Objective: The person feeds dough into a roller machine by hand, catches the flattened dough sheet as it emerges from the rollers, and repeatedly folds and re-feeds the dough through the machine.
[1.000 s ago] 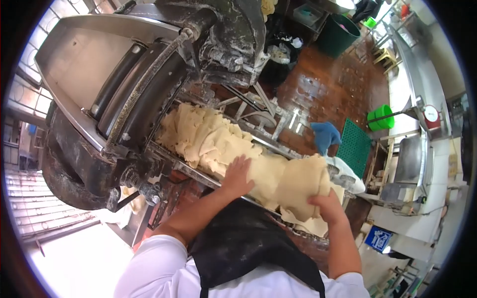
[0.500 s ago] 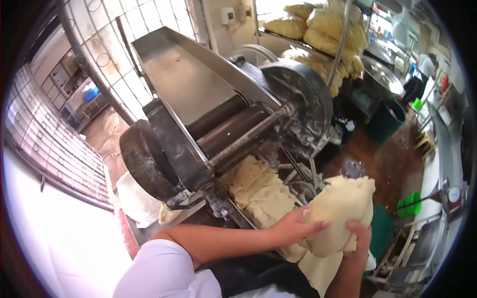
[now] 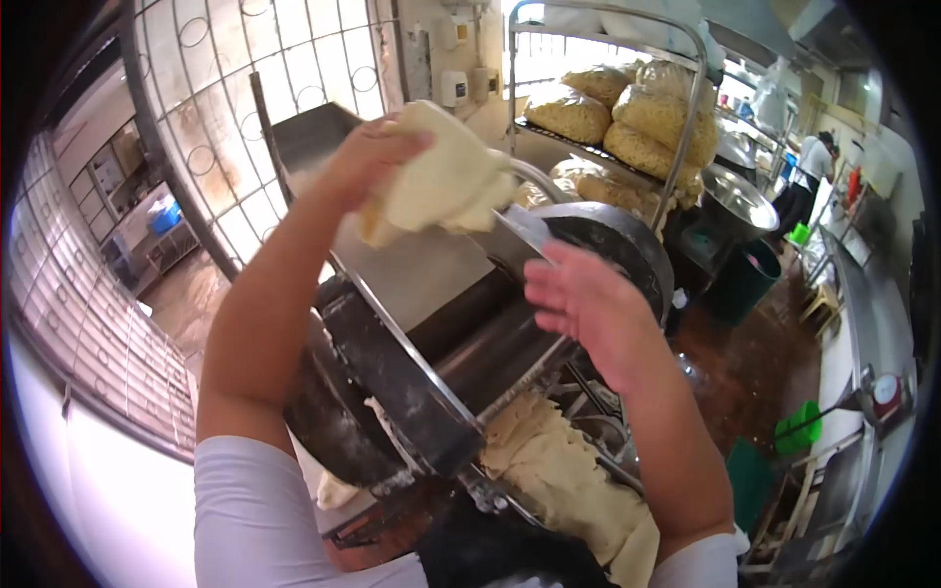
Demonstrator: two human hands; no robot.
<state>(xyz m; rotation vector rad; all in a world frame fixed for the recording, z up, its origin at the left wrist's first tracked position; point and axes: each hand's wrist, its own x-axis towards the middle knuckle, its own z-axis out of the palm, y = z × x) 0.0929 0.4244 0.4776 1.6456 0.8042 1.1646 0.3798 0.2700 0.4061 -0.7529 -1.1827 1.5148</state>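
Observation:
A folded slab of pale dough (image 3: pixel 441 176) is up over the metal hopper of the roller machine (image 3: pixel 417 279). My left hand (image 3: pixel 377 152) grips its left edge from above. To the right of the slab, my right hand (image 3: pixel 583 299) is off the dough, fingers spread, above the machine's right side. Below the rollers (image 3: pixel 500 343), a long crumpled mass of dough (image 3: pixel 564 480) lies on the tray, partly hidden by my right forearm.
Behind stands a metal rack (image 3: pixel 702 98) with filled plastic bags (image 3: pixel 662 118). A large metal bowl (image 3: pixel 738 201), a dark green bin (image 3: pixel 745 279) and a bright green bucket (image 3: pixel 799 427) are on the right. A person (image 3: pixel 812 171) stands far back.
The dough slab has gone up and left from beside the tray to above the hopper. My right hand has let go of it. The view has tilted up, showing more of the rack.

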